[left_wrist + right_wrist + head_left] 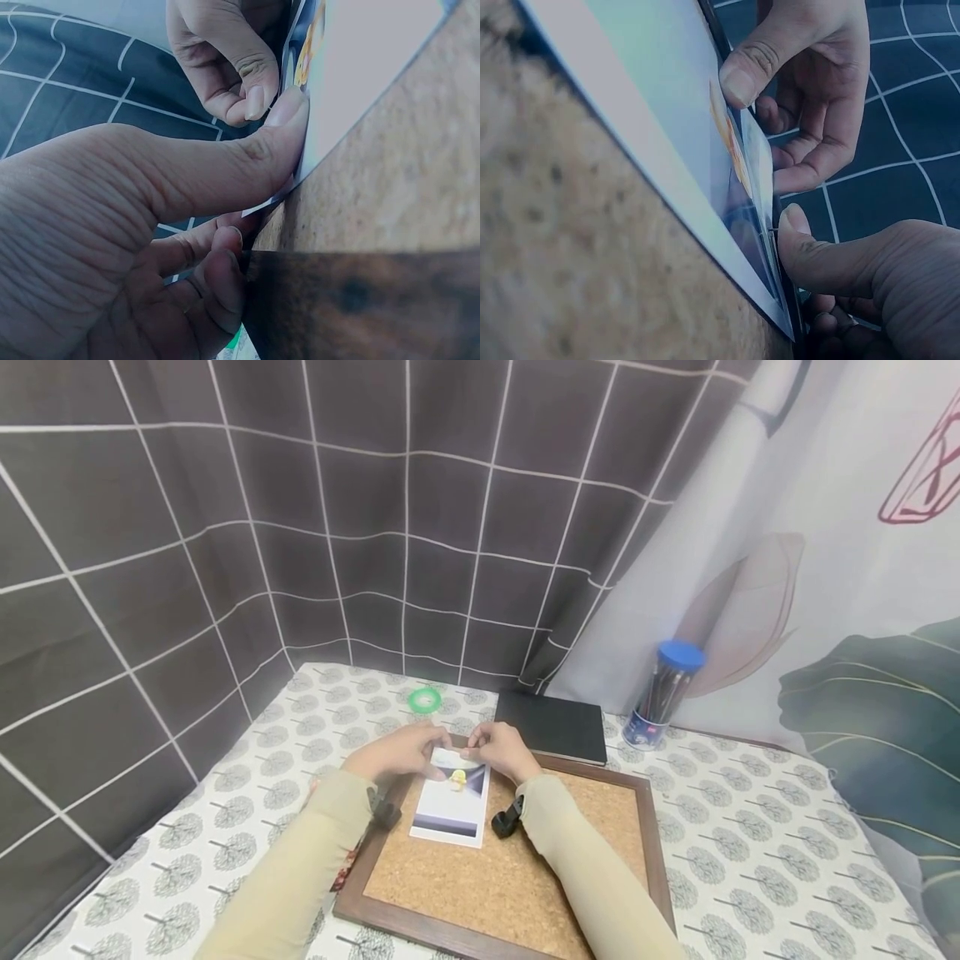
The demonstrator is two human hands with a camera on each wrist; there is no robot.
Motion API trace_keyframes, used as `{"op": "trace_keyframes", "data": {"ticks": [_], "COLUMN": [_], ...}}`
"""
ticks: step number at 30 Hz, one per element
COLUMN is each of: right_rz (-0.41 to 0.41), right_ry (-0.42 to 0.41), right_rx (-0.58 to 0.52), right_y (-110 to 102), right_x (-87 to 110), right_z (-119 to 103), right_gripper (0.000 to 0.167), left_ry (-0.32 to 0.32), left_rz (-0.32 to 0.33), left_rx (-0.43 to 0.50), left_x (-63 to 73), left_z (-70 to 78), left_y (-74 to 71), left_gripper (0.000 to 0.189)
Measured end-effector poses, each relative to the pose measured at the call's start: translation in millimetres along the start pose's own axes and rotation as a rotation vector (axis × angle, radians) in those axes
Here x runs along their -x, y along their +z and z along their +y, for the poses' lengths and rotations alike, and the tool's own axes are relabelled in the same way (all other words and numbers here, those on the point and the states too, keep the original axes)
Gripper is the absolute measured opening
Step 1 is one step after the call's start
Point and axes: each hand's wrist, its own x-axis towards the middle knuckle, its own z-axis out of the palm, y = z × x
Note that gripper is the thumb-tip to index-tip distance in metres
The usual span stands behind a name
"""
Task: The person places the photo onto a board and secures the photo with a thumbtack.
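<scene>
A white-bordered photo card [447,797] with a small yellow figure lies on a cork board [525,877] in a brown wooden frame. My left hand [401,752] holds the card near its upper left, thumb [240,165] on its face and the other fingers curled by the frame's edge. Close beside it, my right hand [504,750] is at the card's top edge, thumb and fingers pinched together. In the right wrist view, a thin pin [772,229] sticks out from the right thumb tip toward the card. The pin's head is hidden by the fingers.
Behind the board lies a black flat book or folder [551,727]. A green tape ring [425,699] rests at the back left. To the right stands a clear, blue-lidded container [663,693] of dark pens or pencils. Something red [343,870] shows under the board's left edge.
</scene>
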Motion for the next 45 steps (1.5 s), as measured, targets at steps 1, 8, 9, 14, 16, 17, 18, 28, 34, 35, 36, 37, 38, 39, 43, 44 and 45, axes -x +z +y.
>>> {"op": "trace_keyframes", "data": {"ticks": [1, 8, 9, 14, 16, 17, 18, 28, 34, 35, 36, 37, 38, 39, 43, 44, 45], "right_rz": [0.000, -0.029, -0.032, -0.037, -0.049, -0.056, -0.064, -0.127, -0.133, -0.132, -0.129, -0.129, -0.128, -0.124, -0.102, -0.095, -0.089], "right_ry": [0.006, 0.034, 0.035, 0.026, 0.017, 0.008, -0.006, -0.274, -0.266, -0.253, -0.248, -0.240, -0.233, -0.223, -0.163, -0.148, -0.130], "right_rx": [-0.001, 0.005, 0.009, 0.028, 0.027, 0.029, 0.032, 0.068, 0.028, 0.028, 0.033, 0.040, 0.050, 0.056, 0.048, 0.047, 0.038], "right_y": [0.0, 0.1, 0.3, -0.7, -2.3, -3.0, -3.6, -3.8, -2.2, -1.8, -1.2, -0.4, 0.2, 0.7, 1.6, 1.9, 2.2], "right_x": [-0.5, -4.6, -5.3, -5.5, -4.5, -4.2, -4.4, -8.5, -8.9, -8.7, -8.8, -8.6, -8.4, -8.2, -7.3, -7.3, -7.1], "right_z": [-0.5, -3.5, -3.8, -2.4, -0.4, 0.6, 1.9, 17.7, 20.0, 19.1, 18.1, 16.6, 14.8, 13.0, 5.7, 4.7, 3.6], "right_gripper": [0.016, 0.018, 0.018, 0.016, 0.016, 0.015, 0.015, 0.005, 0.005, 0.004, 0.005, 0.005, 0.004, 0.005, 0.004, 0.004, 0.004], "left_ry": [0.000, 0.008, 0.011, 0.006, 0.001, 0.004, 0.004, 0.003, -0.014, -0.018, -0.019, -0.020, -0.016, -0.013, -0.002, 0.001, 0.000], "left_rz": [0.001, 0.009, 0.012, 0.011, 0.003, 0.001, -0.002, 0.008, 0.010, 0.008, 0.006, 0.004, 0.003, 0.001, 0.003, 0.003, 0.002], "left_rx": [-0.003, -0.006, -0.003, 0.006, 0.002, -0.001, -0.002, -0.003, 0.008, 0.008, 0.006, 0.004, 0.003, 0.001, -0.002, 0.001, 0.000], "left_x": [0.2, 1.6, 2.0, 2.6, 1.9, 1.2, 0.8, -0.4, -0.3, -0.1, -0.1, 0.2, 0.5, 0.6, 0.2, -0.1, -0.4], "left_z": [0.4, 1.3, 1.5, 2.4, 1.8, 0.8, 0.5, 0.8, 0.7, 0.6, 0.5, 0.4, 0.0, -0.3, -1.7, -1.9, -2.0], "left_y": [-0.9, -2.4, -2.7, -2.8, -1.5, -0.7, -0.3, -2.6, -1.5, -1.6, -1.6, -1.5, -1.4, -1.4, -1.3, -1.4, -1.3], "left_gripper": [0.047, 0.046, 0.046, 0.046, 0.046, 0.046, 0.047, 0.045, 0.046, 0.046, 0.047, 0.047, 0.047, 0.047, 0.046, 0.045, 0.045]}}
